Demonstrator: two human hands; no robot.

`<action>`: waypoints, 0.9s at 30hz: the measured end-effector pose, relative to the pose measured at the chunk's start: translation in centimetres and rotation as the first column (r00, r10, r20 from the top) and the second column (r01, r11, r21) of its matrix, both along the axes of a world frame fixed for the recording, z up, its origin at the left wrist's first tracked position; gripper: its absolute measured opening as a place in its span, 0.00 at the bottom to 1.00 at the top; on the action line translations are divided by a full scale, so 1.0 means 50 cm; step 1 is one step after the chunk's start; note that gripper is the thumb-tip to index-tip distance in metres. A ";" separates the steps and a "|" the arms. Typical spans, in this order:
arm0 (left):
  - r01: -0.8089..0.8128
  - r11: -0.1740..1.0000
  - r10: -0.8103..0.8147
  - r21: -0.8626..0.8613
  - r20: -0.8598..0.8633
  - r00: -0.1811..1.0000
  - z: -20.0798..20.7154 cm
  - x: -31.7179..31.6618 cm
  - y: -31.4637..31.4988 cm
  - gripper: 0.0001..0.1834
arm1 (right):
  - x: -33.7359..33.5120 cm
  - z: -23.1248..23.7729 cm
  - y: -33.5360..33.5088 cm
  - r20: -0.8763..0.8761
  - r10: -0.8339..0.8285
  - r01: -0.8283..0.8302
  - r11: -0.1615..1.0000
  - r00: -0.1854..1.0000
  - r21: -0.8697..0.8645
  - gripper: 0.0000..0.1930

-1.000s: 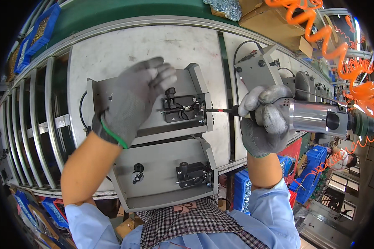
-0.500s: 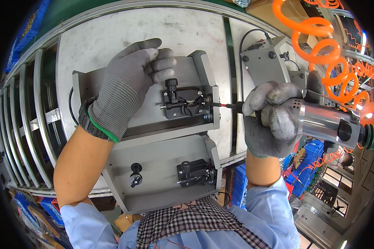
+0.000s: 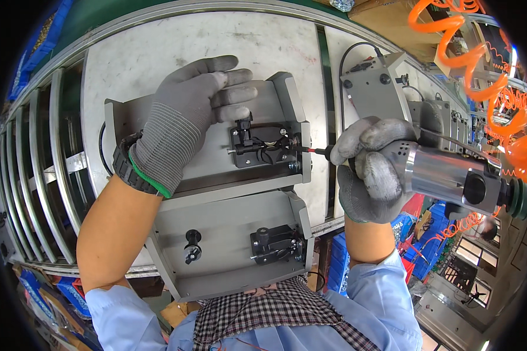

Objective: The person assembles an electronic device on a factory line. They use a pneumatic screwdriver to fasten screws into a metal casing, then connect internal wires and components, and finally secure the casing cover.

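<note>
My right hand (image 3: 376, 167), in a grey glove, is wrapped round a silver pneumatic screwdriver (image 3: 442, 175). Its long thin bit points left and meets the right end wall of a grey metal housing (image 3: 214, 161). Just inside that wall sits a black mechanism (image 3: 263, 146) with a knob and screws. My left hand (image 3: 202, 96), gloved too, rests over the housing's far side, fingers stretched out to the right and holding nothing. Nearer me lies a second grey housing (image 3: 216, 234). Inside it are a black knob-like part (image 3: 192, 245) and a similar black mechanism (image 3: 275, 244).
Another grey housing (image 3: 377, 88) with a black cable stands at the far right of the white worktop (image 3: 246, 41). An orange coiled air hose (image 3: 471, 64) hangs at the right. Metal rollers (image 3: 44, 164) lie at the left; blue bins (image 3: 336, 266) sit below the bench edge.
My right hand and the screwdriver have moved slightly left, towards the housing. My left hand has shifted a little to the right, its fingers more spread. The orange hose has swung right.
</note>
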State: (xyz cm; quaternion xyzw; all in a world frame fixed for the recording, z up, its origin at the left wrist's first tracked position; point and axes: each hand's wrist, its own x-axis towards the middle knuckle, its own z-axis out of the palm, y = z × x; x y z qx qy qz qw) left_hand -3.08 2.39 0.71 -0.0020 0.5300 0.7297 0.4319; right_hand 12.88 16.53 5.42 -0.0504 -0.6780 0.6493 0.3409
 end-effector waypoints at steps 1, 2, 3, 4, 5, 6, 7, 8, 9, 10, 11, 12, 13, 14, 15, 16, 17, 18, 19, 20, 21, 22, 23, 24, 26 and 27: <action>0.018 1.000 -0.019 -0.009 -0.039 0.999 -0.001 0.001 0.001 0.23 | 0.000 0.001 -0.002 0.023 0.005 -0.006 0.998 1.000 0.056 0.36; 0.036 0.999 -0.038 -0.018 -0.078 0.996 -0.001 0.002 0.003 0.23 | -0.001 -0.001 0.004 0.031 0.059 -0.061 0.994 0.998 0.093 0.36; 0.054 0.998 -0.057 -0.028 -0.116 0.992 -0.001 0.004 0.005 0.23 | -0.003 -0.003 0.009 0.040 0.113 -0.118 0.985 0.993 0.129 0.36; 0.066 0.997 -0.073 -0.050 -0.146 0.987 0.002 0.008 0.005 0.23 | -0.003 -0.009 0.029 0.039 0.216 -0.219 0.964 0.976 0.149 0.37; 0.077 0.994 -0.089 -0.073 -0.176 0.980 0.007 0.010 0.005 0.23 | -0.003 -0.010 0.033 0.032 0.267 -0.269 0.951 0.963 0.155 0.38; 0.087 0.992 -0.106 -0.095 -0.206 0.973 0.010 0.013 0.004 0.23 | 0.000 -0.013 0.036 0.030 0.313 -0.314 0.936 0.949 0.156 0.38; 0.102 0.987 -0.130 -0.126 -0.235 0.963 0.012 0.013 0.006 0.21 | -0.002 -0.011 0.030 0.013 0.311 -0.309 0.939 0.950 0.149 0.38; 0.116 0.981 -0.155 -0.158 -0.263 0.952 0.014 0.013 0.009 0.19 | -0.002 -0.012 0.033 -0.003 0.315 -0.312 0.943 0.949 0.118 0.40; 0.127 0.973 -0.180 -0.190 -0.290 0.940 0.014 0.013 0.011 0.17 | 0.001 -0.013 0.035 -0.017 0.316 -0.314 0.945 0.948 0.087 0.41; 0.174 0.964 -0.231 -0.200 -0.311 0.922 0.012 0.011 0.009 0.16 | 0.000 -0.015 0.038 -0.038 0.322 -0.319 0.946 0.946 0.057 0.42; 0.219 0.952 -0.281 -0.213 -0.331 0.901 0.005 0.008 0.006 0.16 | 0.001 -0.016 0.040 -0.050 0.300 -0.300 0.954 0.952 0.013 0.42; 0.264 0.937 -0.332 -0.227 -0.349 0.876 -0.001 0.006 0.005 0.15 | 0.001 -0.014 0.041 -0.061 0.279 -0.281 0.959 0.958 -0.033 0.43; 0.257 0.938 -0.326 -0.233 -0.338 0.883 -0.005 0.009 0.003 0.13 | 0.003 -0.012 0.039 -0.097 0.232 -0.239 0.969 0.968 -0.064 0.39; 0.285 0.919 -0.376 -0.271 -0.391 0.840 -0.006 0.014 0.004 0.13 | 0.005 -0.008 0.038 -0.131 0.184 -0.197 0.976 0.974 -0.096 0.37; 0.309 0.899 -0.424 -0.311 -0.440 0.792 -0.005 0.020 0.006 0.13 | 0.008 -0.004 0.038 -0.164 0.134 -0.157 0.979 0.977 -0.131 0.34; 0.322 0.876 -0.469 -0.358 -0.484 0.739 -0.007 0.023 0.007 0.12 | 0.008 0.002 0.036 -0.182 0.098 -0.123 0.984 0.978 -0.131 0.29; 0.353 0.874 -0.478 -0.334 -0.456 0.751 -0.010 0.028 0.011 0.11 | 0.002 0.025 0.018 -0.198 0.072 -0.095 0.990 0.977 -0.108 0.24; 0.344 0.870 -0.488 -0.353 -0.516 0.704 -0.013 0.030 0.013 0.11 | -0.007 0.045 0.004 -0.216 0.060 -0.081 0.993 0.975 -0.092 0.19; 0.337 0.864 -0.500 -0.373 -0.574 0.648 -0.015 0.030 0.015 0.11 | -0.008 0.055 -0.009 -0.217 0.068 -0.087 0.993 0.974 -0.080 0.16; 0.328 0.859 -0.511 -0.393 -0.628 0.587 -0.016 0.031 0.015 0.11 | -0.008 0.060 -0.015 -0.189 0.043 -0.062 0.993 0.981 -0.098 0.17; 0.316 0.860 -0.510 -0.401 -0.633 0.582 -0.015 0.033 0.014 0.11 | -0.008 0.065 -0.022 -0.161 0.021 -0.040 0.992 0.987 -0.117 0.19; 0.301 0.860 -0.510 -0.413 -0.653 0.560 -0.020 0.035 0.014 0.11 | -0.008 0.067 -0.027 -0.129 0.002 -0.020 0.991 0.992 -0.134 0.21; 0.284 0.860 -0.509 -0.424 -0.673 0.537 -0.025 0.037 0.013 0.11 | -0.010 0.060 -0.027 -0.141 0.001 -0.020 0.991 0.990 -0.134 0.21; 0.267 0.860 -0.508 -0.434 -0.691 0.514 -0.027 0.037 0.013 0.11 | -0.009 0.054 -0.026 -0.142 0.003 -0.024 0.989 0.990 -0.144 0.20; 0.283 0.856 -0.517 -0.433 -0.681 0.519 -0.025 0.036 0.015 0.11 | -0.007 0.042 -0.020 -0.139 0.007 -0.030 0.986 0.990 -0.164 0.18; 0.291 0.853 -0.520 -0.433 -0.676 0.521 -0.024 0.037 0.016 0.11 | -0.008 0.042 -0.017 -0.126 0.014 -0.037 0.983 0.992 -0.182 0.18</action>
